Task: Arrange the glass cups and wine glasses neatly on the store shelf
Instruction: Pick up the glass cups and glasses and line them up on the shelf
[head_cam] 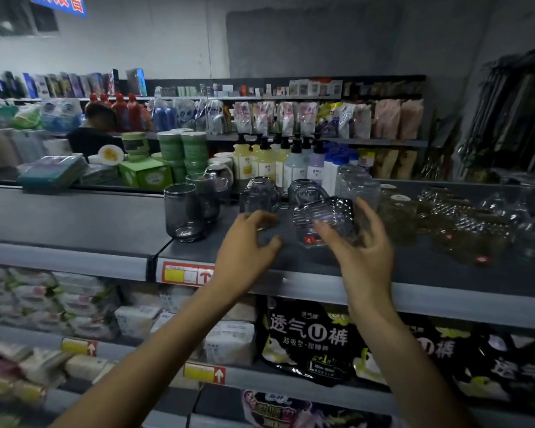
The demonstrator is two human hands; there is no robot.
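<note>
Glass, ribbed and clear: the cup stands mid-frame on the dark shelf, probably light, stiff, slick and breakable, best gripped round its sides. The right hand spreads around it; the left hand hovers loosely curled, holding nothing.

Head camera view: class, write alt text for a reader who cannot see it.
A person's left hand and right hand reach over a dark store shelf toward a clear ribbed glass cup, the right hand's fingers spread around it. Smoky grey tumblers stand to its left; more clear glassware crowds the right.
</note>
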